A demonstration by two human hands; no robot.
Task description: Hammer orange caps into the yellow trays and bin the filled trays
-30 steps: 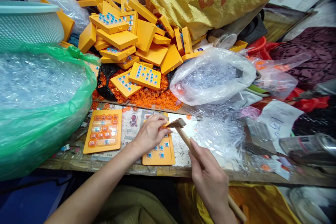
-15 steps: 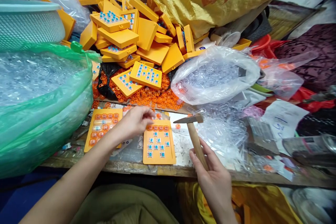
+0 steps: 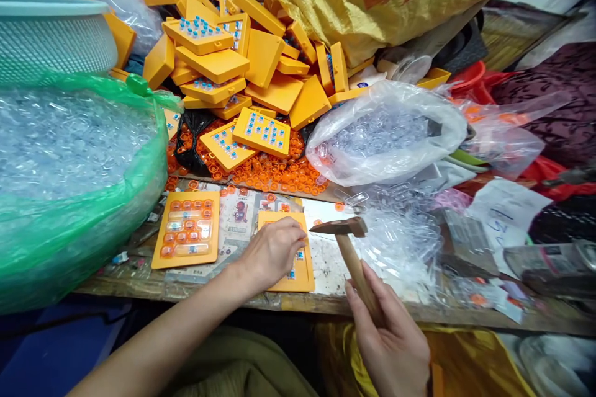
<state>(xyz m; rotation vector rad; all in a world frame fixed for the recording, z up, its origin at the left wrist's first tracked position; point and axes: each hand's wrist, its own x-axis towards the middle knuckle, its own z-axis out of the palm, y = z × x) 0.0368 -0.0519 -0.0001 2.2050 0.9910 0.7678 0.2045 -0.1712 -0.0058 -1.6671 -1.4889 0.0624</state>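
The right hand grips the hammer by its wooden handle, best held there since the head looks heavier. The left hand covers a stiff, light-looking yellow panel on the table; its fingertip gap I can't tell.

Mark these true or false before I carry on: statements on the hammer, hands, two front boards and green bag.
1. The right hand holds the hammer by its handle. True.
2. The left board bears orange and clear pieces. True.
3. The left hand is over the left board. False: it is over the right board.
4. The green bag is right of both boards. False: it is left of them.
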